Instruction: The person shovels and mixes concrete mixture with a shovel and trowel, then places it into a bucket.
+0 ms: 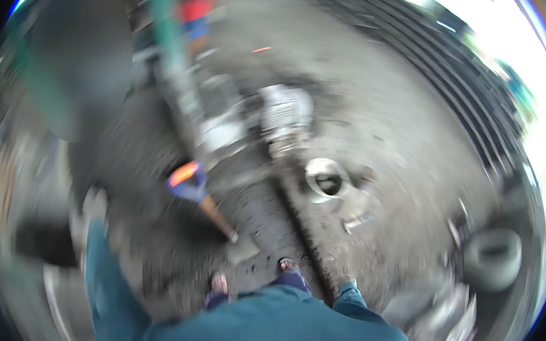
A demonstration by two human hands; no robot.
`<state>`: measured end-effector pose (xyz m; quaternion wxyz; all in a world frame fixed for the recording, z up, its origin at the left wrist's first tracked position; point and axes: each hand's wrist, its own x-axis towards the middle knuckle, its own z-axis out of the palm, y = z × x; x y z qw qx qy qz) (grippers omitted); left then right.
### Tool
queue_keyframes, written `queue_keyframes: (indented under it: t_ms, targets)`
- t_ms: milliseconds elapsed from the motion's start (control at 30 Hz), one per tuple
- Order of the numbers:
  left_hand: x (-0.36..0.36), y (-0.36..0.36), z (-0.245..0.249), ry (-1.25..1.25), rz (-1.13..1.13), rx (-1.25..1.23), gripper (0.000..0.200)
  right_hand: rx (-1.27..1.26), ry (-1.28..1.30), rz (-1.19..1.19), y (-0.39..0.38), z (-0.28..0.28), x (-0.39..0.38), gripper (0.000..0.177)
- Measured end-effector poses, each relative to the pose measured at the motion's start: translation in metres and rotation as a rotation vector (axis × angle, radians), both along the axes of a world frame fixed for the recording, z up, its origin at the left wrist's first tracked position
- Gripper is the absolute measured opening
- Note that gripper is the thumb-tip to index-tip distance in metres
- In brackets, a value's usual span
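My left hand (95, 203) is stretched out to the left at the end of a teal sleeve; motion blur smears its fingers, and nothing held can be made out. My right hand (345, 280) is low, right of my feet, small and blurred, with its fingers not distinguishable. Between them, a shovel (213, 214) with a blue and orange D-grip and a wooden shaft has its blade near my feet. It is apart from both hands. Ahead of my right hand are a small pale tool (357, 223) and a white bucket (327, 180) with dark contents.
A pale, printed sack-like bundle (287, 114) sits ahead. A tyre (492, 258) and crumpled sheeting (434, 321) lie to the right. A dark straight edge (300, 227) crosses the ground near my feet. A person in red and blue (194, 4) stands beyond a green post (163, 14).
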<state>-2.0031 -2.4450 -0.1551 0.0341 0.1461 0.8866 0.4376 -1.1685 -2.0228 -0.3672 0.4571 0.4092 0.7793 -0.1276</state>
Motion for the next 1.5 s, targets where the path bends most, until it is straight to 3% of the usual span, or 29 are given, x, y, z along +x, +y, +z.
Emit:
queue_keyframes:
  t_ms: [33, 67, 100, 167, 200, 300, 367, 433, 467, 567, 700, 733, 800, 833, 900, 1033, 1100, 1133, 1167, 1200, 1233, 1333, 1400, 1433, 1467, 1500]
  targets:
    - [-0.025, 0.012, -0.021, -0.059, 0.013, 0.311, 0.034, -0.008, 0.011, -0.138, -0.03, -0.007, -0.001, 0.032]
    - [0.0, 0.04, 0.005, 0.109, -0.069, 0.079, 0.034, -0.009, 0.024, -0.276, -0.06, -0.02, 0.004, 0.035]
    - [0.031, 0.068, 0.016, 0.185, -0.039, 0.108, 0.035, -0.032, 0.033, -0.371, -0.088, -0.036, 0.007, 0.037]
    - [0.086, 0.103, 0.029, 0.44, -0.174, -0.029, 0.046, 0.208, 0.101, -0.813, -0.147, -0.049, -0.007, 0.031]
    - [0.113, 0.12, 0.04, 0.545, -0.214, -0.132, 0.049, 0.26, 0.117, -0.654, -0.168, -0.069, -0.002, 0.033]
    - [0.15, 0.151, 0.047, 0.624, -0.356, -0.34, 0.052, 0.09, 0.342, -1.194, -0.216, -0.016, -0.024, 0.046]
    - [0.153, 0.158, 0.024, 0.523, -0.385, -0.433, 0.054, 0.145, 0.369, -1.227, -0.247, -0.023, -0.024, 0.041]
    - [0.159, 0.156, 0.024, 0.469, -0.427, -0.538, 0.054, 0.209, 0.334, -1.2, -0.282, 0.009, -0.03, 0.035]
    - [0.163, 0.155, 0.035, 0.469, -0.456, -0.601, 0.054, 0.254, 0.308, -1.034, -0.298, -0.027, -0.01, 0.033]
    - [0.161, 0.156, 0.024, 0.558, -0.442, -0.589, 0.051, 0.043, 0.273, -1.205, -0.34, -0.042, 0.024, 0.043]
    - [0.169, 0.15, 0.038, 0.8, -0.479, -0.391, 0.037, -0.024, 0.491, -1.61, -0.405, -0.121, 0.083, 0.035]
    - [0.178, 0.149, 0.049, 0.885, -0.447, -0.367, 0.029, -0.118, 0.559, -1.756, -0.417, -0.103, 0.079, 0.03]
    - [0.182, 0.148, 0.053, 0.686, -0.467, -0.419, 0.033, -0.227, 0.634, -1.965, -0.425, -0.059, 0.073, 0.027]
    - [0.178, 0.15, 0.027, 0.747, -0.441, -0.351, 0.037, -0.235, 0.64, -1.976, -0.423, -0.053, 0.071, 0.026]
    - [0.198, 0.148, 0.046, 0.609, -0.511, -0.429, 0.045, -0.243, 0.664, -2.002, -0.42, -0.047, 0.064, 0.026]
    - [0.2, 0.162, 0.038, 0.717, -0.569, -0.298, 0.059, -0.272, 0.727, -2.123, -0.395, -0.04, 0.046, 0.026]
    - [0.184, 0.185, 0.029, 0.694, -0.547, -0.345, 0.067, -0.285, 0.764, -2.19, -0.377, -0.024, 0.039, 0.026]
    - [0.181, 0.2, 0.037, 0.658, -0.523, -0.414, 0.07, -0.145, 0.775, -1.75, -0.377, -0.142, 0.087, 0.025]
    - [0.178, 0.208, 0.042, 0.616, -0.489, -0.492, 0.072, 0.071, 0.702, -1.33, -0.376, -0.182, 0.104, 0.028]
    - [0.178, 0.216, 0.052, 0.569, -0.507, -0.557, 0.072, 0.108, 0.756, -1.643, -0.362, -0.161, 0.099, 0.025]
    - [0.178, 0.222, 0.057, 0.518, -0.518, -0.631, 0.071, 0.151, 0.838, -1.787, -0.352, -0.123, 0.082, 0.022]
    - [0.173, 0.238, 0.05, 0.489, -0.497, -0.667, 0.067, 0.248, 0.984, -1.936, -0.341, -0.081, 0.061, 0.021]
    - [0.173, 0.238, 0.047, 0.502, -0.466, -0.648, 0.062, 0.299, 0.859, -1.851, -0.346, -0.088, 0.062, 0.021]
    - [0.176, 0.237, 0.048, 0.509, -0.462, -0.648, 0.061, 0.322, 0.794, -1.807, -0.354, -0.11, 0.071, 0.021]
    - [0.179, 0.235, 0.052, 0.515, -0.455, -0.651, 0.06, 0.18, 0.716, -1.718, -0.364, -0.167, 0.097, 0.023]
    - [0.181, 0.235, 0.052, 0.518, -0.447, -0.654, 0.059, 0.099, 0.477, -1.441, -0.373, -0.131, 0.083, 0.025]
